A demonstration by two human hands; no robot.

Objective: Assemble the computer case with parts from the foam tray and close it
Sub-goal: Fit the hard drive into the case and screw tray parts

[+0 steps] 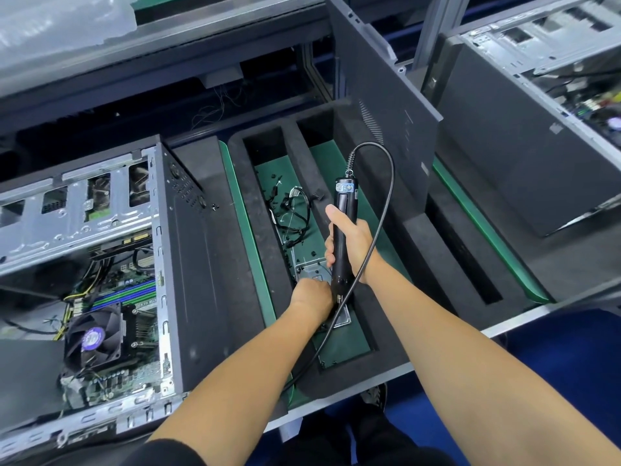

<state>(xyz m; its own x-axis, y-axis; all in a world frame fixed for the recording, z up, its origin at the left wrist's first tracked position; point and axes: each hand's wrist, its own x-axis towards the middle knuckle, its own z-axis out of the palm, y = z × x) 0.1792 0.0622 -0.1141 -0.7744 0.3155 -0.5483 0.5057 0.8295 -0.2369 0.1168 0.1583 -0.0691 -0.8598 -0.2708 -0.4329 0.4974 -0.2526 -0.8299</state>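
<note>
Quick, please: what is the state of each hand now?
Left hand: down on the metal part in the foam tray; grip cannot be told.
Right hand: closed around the electric screwdriver.

- foam tray [396, 334]: black, green base showing in the slots
- electric screwdriver [343, 230]: black body, blue-and-white label near the top, black cable [386, 203]
- computer case [188, 264]: black outer panels, bare silver metal frame inside
- CPU fan [92, 341]: black, purple-and-white centre sticker
- RAM slots [131, 294]: blue and green stripes
- side panel [386, 79]: dark grey, upright behind the tray
- floor [554, 348]: blue
</note>
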